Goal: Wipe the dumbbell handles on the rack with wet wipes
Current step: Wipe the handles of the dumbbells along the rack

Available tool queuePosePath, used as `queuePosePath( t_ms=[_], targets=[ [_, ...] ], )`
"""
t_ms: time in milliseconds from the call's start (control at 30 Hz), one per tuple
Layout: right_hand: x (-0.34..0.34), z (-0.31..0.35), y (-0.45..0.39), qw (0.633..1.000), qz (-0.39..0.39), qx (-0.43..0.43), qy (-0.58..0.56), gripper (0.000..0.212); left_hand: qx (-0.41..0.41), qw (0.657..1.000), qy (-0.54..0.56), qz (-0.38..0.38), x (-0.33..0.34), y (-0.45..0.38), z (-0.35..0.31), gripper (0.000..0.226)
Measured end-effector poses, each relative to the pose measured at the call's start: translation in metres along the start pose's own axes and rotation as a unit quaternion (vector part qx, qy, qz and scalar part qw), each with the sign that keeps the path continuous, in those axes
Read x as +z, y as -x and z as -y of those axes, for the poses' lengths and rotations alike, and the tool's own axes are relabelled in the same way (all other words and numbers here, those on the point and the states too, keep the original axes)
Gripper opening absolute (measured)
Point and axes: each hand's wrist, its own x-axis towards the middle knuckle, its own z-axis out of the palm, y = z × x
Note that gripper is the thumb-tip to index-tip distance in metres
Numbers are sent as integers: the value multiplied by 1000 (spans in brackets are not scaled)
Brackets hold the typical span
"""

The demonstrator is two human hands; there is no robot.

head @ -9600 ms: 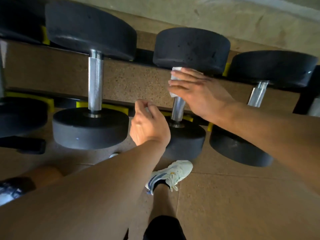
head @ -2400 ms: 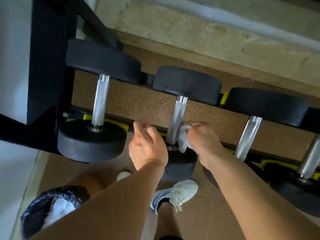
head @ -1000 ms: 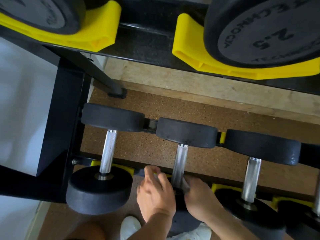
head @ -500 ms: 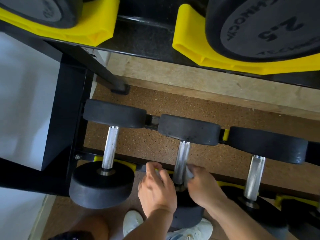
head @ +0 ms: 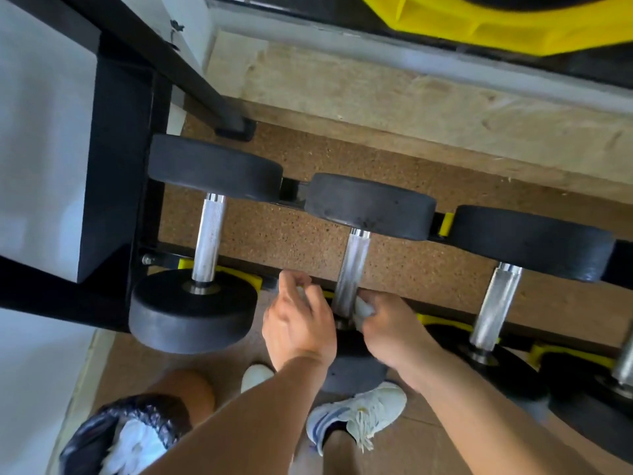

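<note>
The right hand [head: 394, 329] is pressing a white wet wipe [head: 363, 308] against the middle dumbbell's knurled handle [head: 351, 269], while the left hand [head: 298, 323] is gripping the rack rail [head: 239, 265] beside it.

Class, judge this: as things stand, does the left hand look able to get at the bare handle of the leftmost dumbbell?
Probably yes. The left hand sits just right of that handle, nothing lies between them, and the handle is uncovered.

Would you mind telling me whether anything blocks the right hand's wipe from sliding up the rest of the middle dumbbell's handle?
Nothing visible does. The right hand holds the wet wipe at the near end of the middle handle, and the bare knurled metal above it runs clear to the far weight head. The left hand sits beside the handle, not on it.
</note>
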Motion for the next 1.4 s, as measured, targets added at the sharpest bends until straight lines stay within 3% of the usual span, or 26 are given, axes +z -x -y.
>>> queuePosePath(
  t_ms=[67, 100, 133, 233, 333, 400, 433, 500, 567, 700, 733, 800, 900, 1000, 1067, 1133, 1200, 1267, 1333, 1400],
  targets=[
    [-13, 15, -11, 974, -31, 74, -212, 36, -3, 1000, 4, 2, 0, 0, 0, 8],
    [-16, 25, -19, 947, -82, 101, -293, 37, -5, 1000, 4, 4, 0, 0, -1, 9],
    [-18, 37, -23, 934, -124, 101, -320, 39, -6, 1000, 4, 5, 0, 0, -1, 10],
    [-7, 44, -15, 981, -146, -11, -126, 42, 0, 1000, -5, 5, 0, 0, -2, 12],
    [3, 9, 0, 989, -39, -72, 122, 27, 2, 1000, -9, -4, 1, 0, 0, 11],
    [0, -10, 4, 978, 27, -72, 194, 31, 0, 1000, -11, -10, 2, 0, 0, 11],
    [-6, -13, 1, 981, 34, -75, 175, 39, -2, 1000, -12, -11, 3, 0, 0, 12],
    [-17, -5, -6, 999, 10, -52, 7, 49, -10, 1000, -12, -8, 3, 1, -1, 12],
    [-21, 1, -14, 986, -87, -55, -130, 37, -13, 1000, -12, -4, 2, 1, -3, 13],
    [-6, -6, 0, 960, -157, -216, -80, 21, -7, 1000, -22, -4, 2, 1, -2, 14],
    [-2, -13, 5, 942, -187, -275, -36, 22, -7, 1000, -23, -5, 2, 1, -2, 14],
    [-2, -27, 7, 873, -253, -416, 40, 30, -7, 1000, -25, -6, 1, 2, -2, 13],
    [-18, -23, -19, 798, -252, -541, 84, 41, -13, 1000, -23, -4, 0, 4, -2, 14],
    [-26, -10, -44, 776, -172, -552, 252, 49, -28, 1000, -9, 1, 0, 5, -3, 16],
    [-23, -18, -49, 742, -99, -554, 365, 51, -32, 999, -7, 3, 0, 5, -4, 16],
    [-22, -31, -42, 719, -20, -572, 395, 51, -33, 999, -6, 2, 0, 4, -5, 14],
    [-25, -39, -28, 752, 92, -550, 351, 49, -30, 1000, -6, 0, 0, 4, -4, 12],
    [-35, -39, -16, 821, 154, -484, 259, 51, -19, 1000, -8, -2, 0, 5, -2, 12],
    [-42, -32, -11, 865, 73, -470, 160, 61, -10, 1000, -1, -8, 1, 4, 1, 13],
    [-46, -17, -13, 851, -79, -509, 101, 55, -9, 1000, 7, -13, 1, 3, 1, 15]
  ],
)
